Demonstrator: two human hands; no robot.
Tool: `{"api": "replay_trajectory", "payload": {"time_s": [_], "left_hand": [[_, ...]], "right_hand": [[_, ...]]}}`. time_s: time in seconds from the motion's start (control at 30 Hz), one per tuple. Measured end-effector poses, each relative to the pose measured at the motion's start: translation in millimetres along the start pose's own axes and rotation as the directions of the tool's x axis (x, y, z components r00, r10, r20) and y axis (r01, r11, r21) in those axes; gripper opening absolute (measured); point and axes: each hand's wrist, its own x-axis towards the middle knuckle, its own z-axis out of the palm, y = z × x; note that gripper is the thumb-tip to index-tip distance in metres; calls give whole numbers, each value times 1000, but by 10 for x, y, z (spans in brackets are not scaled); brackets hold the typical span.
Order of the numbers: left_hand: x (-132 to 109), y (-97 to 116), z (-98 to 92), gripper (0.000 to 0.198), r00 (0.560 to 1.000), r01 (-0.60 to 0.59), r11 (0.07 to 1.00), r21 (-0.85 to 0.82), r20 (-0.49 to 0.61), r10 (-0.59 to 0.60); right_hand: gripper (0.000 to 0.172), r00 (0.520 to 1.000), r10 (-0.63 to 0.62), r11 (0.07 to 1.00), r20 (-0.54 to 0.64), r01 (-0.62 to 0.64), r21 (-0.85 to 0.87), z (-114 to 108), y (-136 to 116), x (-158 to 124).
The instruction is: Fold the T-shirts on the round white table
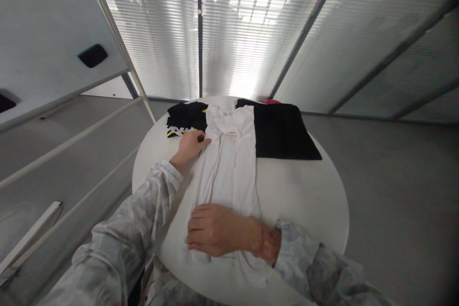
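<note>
A white garment (229, 167), folded lengthwise into a long strip, lies down the middle of a round white table (301, 196). It looks creased and bunched near its far end. At its far left edge, my left hand (190, 147) has thumb and finger closed on the cloth. My right hand (222, 229) reaches across the near part, with its fingers curled over the left edge. Part of the near cloth is hidden beneath this hand and wrist.
A folded black cloth (283, 131) lies at the far right of the table. Black clothing with white and yellow print (186, 117) sits at the far left. Something red (271, 101) shows behind. A white metal rail (71, 142) stands left; blinds (244, 33) hang beyond.
</note>
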Motion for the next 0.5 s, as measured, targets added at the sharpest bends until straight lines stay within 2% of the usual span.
{"api": "replay_trajectory", "payload": {"time_s": [0.2,0.33,0.43,0.5], "left_hand": [[18,-24,17,25,1000,-2,1000,-18,-22,2],[22,-56,34,26,1000,-3,1000,-25,-24,3],[11,-40,24,27,1000,-8,1000,-20,-19,8],[1,-20,13,28,1000,-9,1000,-17,-15,8]], "right_hand": [[30,998,-57,998,-13,57,2,25,-33,33],[27,999,-33,999,-17,33,7,3,-18,33],[21,999,21,1000,-49,-21,-1,-100,57,-27],[14,989,128,991,-79,-131,-30,-198,146,-103]]}}
